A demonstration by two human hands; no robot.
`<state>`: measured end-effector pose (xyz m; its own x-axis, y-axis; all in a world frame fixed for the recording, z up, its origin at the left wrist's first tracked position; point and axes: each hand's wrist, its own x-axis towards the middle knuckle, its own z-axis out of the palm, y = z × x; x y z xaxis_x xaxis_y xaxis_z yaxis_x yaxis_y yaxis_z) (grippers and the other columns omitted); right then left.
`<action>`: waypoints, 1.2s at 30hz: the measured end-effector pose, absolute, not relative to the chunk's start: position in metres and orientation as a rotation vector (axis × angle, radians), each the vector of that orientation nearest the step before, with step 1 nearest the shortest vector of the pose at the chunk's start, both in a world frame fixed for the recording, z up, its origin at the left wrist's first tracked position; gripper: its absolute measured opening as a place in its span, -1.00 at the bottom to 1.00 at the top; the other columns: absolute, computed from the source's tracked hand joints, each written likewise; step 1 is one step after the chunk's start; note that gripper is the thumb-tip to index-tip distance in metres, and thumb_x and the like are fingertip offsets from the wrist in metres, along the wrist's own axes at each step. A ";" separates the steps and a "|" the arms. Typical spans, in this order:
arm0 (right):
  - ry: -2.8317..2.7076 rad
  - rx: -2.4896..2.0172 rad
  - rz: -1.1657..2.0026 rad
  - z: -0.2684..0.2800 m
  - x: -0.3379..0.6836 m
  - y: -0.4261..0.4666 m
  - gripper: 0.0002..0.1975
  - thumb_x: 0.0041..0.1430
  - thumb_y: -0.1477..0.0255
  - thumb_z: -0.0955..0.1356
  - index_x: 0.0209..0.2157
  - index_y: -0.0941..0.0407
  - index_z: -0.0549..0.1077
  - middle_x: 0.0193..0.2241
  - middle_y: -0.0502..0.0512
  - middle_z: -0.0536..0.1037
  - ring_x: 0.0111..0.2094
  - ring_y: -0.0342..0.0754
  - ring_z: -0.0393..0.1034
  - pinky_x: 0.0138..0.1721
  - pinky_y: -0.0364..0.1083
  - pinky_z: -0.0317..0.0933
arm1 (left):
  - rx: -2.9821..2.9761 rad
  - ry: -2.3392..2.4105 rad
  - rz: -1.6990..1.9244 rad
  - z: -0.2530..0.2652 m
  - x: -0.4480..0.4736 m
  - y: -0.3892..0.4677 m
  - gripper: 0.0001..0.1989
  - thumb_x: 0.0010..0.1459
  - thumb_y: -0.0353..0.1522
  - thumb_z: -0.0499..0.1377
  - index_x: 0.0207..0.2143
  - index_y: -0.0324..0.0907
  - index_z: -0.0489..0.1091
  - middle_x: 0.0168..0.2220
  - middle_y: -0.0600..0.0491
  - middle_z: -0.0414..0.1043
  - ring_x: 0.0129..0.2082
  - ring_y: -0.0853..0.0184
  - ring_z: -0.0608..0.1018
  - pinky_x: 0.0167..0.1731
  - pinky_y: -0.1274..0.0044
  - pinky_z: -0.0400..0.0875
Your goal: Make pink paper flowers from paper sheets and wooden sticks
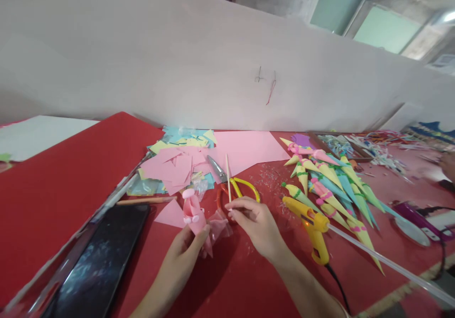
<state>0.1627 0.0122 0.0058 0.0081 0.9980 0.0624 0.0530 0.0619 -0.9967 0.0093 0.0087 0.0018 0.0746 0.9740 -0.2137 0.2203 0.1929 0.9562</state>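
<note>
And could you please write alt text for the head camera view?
The left hand holds a trimmed pink cone and the right hand pinches a thin stick; a yellow glue gun and piled pastel cones lie rightward.

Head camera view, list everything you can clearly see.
Cone: one, pink, in left hand
Thin stick: one, pale, in right hand
Scissors: one pair, yellow and red handles, beyond right hand
Glue gun: one, yellow, right of right hand
Decorated cones: many, mixed colours, beyond glue gun
Paper pieces: many, mostly pink, centre left
Large sheet: one, pink, by wall
Phone: one, black, left of left hand
Pencil-like rod: one, brownish, beyond phone
Tray: one, brown, back right
Device: one, purple, far right
Panel: one, red, left
White sheet: one, white, far left
Window panels: two, green, top right
Table: one, red, beneath
Wall: one, white, behind
Left hand: one, bare, holding cone
Right hand: one, bare, holding stick
</note>
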 end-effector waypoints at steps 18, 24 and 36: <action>-0.956 -1.074 1.416 0.006 0.154 0.010 -0.80 -0.06 0.31 0.36 -0.47 0.17 0.40 -0.62 -0.03 0.47 -0.54 -0.15 0.42 -0.43 -0.14 0.30 | 1.286 1.308 0.826 -0.001 0.010 0.008 -0.64 -0.11 -0.12 0.08 -0.76 -0.16 0.21 -0.76 0.15 0.21 -0.68 0.40 0.28 -0.61 0.60 0.21; -1.011 -1.126 1.307 0.007 0.152 0.009 -0.87 -0.08 0.36 0.37 -0.48 0.14 0.42 -0.62 -0.07 0.44 -0.58 -0.21 0.36 -0.46 -0.20 0.29 | 1.273 1.228 0.802 -0.002 0.009 0.005 -0.67 -0.07 -0.14 0.08 -0.71 -0.17 0.23 -0.76 0.16 0.25 -0.69 0.42 0.29 -0.63 0.61 0.21; -1.262 -1.055 1.033 0.007 0.148 0.003 -0.96 -0.06 0.52 0.35 -0.48 0.11 0.44 -0.48 -0.01 0.42 -0.42 -0.16 0.32 -0.38 -0.17 0.22 | 1.314 1.176 0.745 -0.001 0.011 0.004 -0.65 -0.03 -0.13 0.07 -0.69 -0.18 0.21 -0.75 0.17 0.22 -0.68 0.44 0.27 -0.62 0.62 0.18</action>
<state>0.1479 0.0029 0.0067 0.0395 0.9766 0.2114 -0.0144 0.2121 -0.9771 0.0114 0.0038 -0.0010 0.2931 0.9301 -0.2215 0.1969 0.1680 0.9659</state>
